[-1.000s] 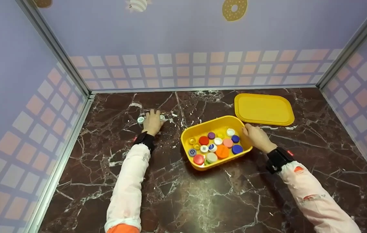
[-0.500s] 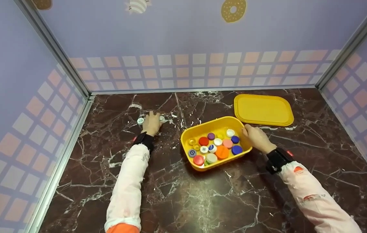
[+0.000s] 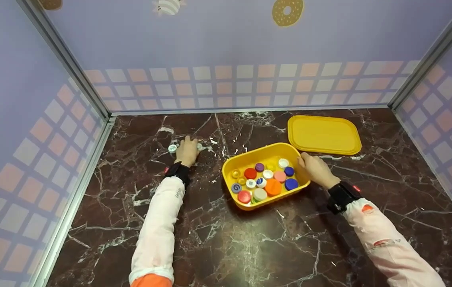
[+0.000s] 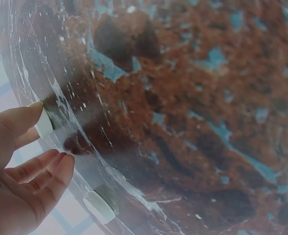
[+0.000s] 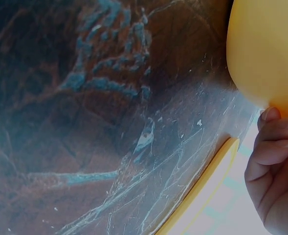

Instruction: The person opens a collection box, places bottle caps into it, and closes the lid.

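My left hand (image 3: 188,151) is low over the dark marbled table, left of the yellow box. In the left wrist view its thumb and forefinger pinch a white bottle cap (image 4: 45,122) by the edge, while the other fingers lie bent beside it. A second white bottle cap (image 3: 173,148) rests on the table just left of that hand. My right hand (image 3: 318,170) grips the right end of the yellow plastic box (image 3: 226,169), fingers at its rim. Inside the box lie several bottle caps, among them an orange cap (image 3: 273,187), a red cap (image 3: 250,173) and a blue cap (image 3: 291,184).
A yellow lid (image 3: 324,134) lies flat behind the box, to the right. Purple patterned panels (image 3: 245,48) enclose the table (image 3: 226,247) at the back and both sides. Small white flecks are scattered on the marbled surface between left hand and box.
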{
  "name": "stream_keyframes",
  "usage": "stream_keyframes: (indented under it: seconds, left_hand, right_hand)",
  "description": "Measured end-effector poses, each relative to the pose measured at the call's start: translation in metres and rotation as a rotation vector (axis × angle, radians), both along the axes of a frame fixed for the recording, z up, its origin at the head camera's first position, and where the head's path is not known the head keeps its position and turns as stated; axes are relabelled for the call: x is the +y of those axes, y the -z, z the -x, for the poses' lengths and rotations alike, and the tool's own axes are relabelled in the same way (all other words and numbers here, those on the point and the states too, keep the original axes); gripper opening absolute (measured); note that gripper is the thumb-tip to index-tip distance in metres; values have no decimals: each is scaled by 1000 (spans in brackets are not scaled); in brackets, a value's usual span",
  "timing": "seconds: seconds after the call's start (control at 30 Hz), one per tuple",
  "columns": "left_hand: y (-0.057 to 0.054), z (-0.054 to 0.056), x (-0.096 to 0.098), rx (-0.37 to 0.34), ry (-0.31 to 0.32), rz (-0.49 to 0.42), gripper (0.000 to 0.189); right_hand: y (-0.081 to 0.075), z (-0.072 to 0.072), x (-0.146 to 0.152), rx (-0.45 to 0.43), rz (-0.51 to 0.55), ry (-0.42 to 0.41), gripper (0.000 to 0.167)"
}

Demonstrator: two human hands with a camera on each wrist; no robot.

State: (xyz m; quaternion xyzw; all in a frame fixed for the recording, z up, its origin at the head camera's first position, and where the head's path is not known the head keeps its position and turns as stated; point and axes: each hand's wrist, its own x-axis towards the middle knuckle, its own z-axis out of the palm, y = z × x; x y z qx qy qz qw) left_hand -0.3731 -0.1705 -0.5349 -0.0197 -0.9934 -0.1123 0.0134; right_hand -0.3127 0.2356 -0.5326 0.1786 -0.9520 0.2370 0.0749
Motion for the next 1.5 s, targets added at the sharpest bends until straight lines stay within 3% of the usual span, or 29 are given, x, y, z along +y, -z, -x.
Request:
stream_keyframes:
  seconds: [0.4,0.53,0.57,0.67,0.7,0.73,0.77,0.8,0.87,0.93,0.97,1.0,1.03,1.3,1.5]
  left_hand:
    - [-2,0,1,0,20,-32,30]
    - [7,5,-1,67,54,-40,24]
    - [21,14,-5,116,68,-27,22]
    - [54,37,-14,124,82,-15,22]
    - [59,42,-16,92,76,-13,23]
    - [59,40,-16,110,89,-16,23]
    - [69,47,-19,133,97,-5,22]
    - [57,41,-15,78,84,-19,23]
    - [35,27,-8,49,82,-21,21]
    - [9,9,0,74,99,-26,17]
    - [4,7,2,63,96,-25,17]
    - [-13,-3,8,21,85,-37,17]
    - [-19,-7,10,33,96,-40,17]
    - [-42,-14,26,27,169,-59,24]
    - [-61,-22,43,66,255,-78,20]
  right_hand:
    - [1,-1,0,-20,9,-2,20]
    - [0,-1,-1,-23,9,7,20]
    - [0,-1,0,-24,7,8,20]
    - [0,-1,0,-24,2,8,20]
    - [0,-1,0,-23,0,7,20]
    - [0,-2,0,-20,-1,6,20]
    - [0,-2,0,-20,0,3,20]
    - [0,-1,0,-16,-1,1,20]
    - [0,-1,0,-6,-1,-2,20]
    - [0,-1,0,-1,-2,-3,20]
    - [0,-1,1,-2,-3,-2,20]
    - [0,-1,1,0,-4,0,20]
    - [0,-1,1,-1,-4,1,20]
    - [1,-1,0,-13,-9,2,20]
    - [1,0,0,-13,-8,5,20]
